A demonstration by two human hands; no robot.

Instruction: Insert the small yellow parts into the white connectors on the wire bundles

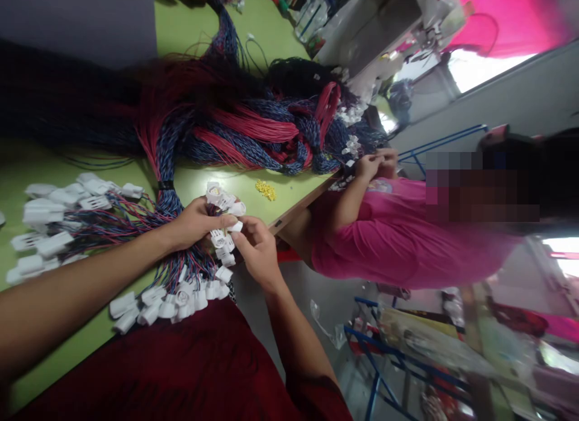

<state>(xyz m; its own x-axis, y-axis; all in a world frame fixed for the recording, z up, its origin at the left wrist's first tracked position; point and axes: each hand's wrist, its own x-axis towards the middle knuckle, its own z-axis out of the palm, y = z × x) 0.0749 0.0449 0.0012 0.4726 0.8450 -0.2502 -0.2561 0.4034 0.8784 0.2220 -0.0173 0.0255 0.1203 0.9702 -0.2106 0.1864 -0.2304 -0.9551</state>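
My left hand (192, 225) is closed around wires just below a cluster of white plastic connectors (219, 196). Thumb and fingers of my right hand (260, 252) pinch a small white connector (235, 227) beside my left thumb. More white connectors (183, 297) hang in a fan below my left hand, on blue, red and dark wires. Another group of white connectors (43, 213) lies to the left, beyond my left forearm. A dark tie (165, 184) gathers the wire bundle (168, 149) above my left hand.
Small yellow pieces (265, 190) lie in a pile on the green table (298, 189). Thick heaps of red and blue wire (253, 128) stretch across its far side. A person in a pink shirt (384, 234) works at the table's end, hands (377, 163) near other white connectors.
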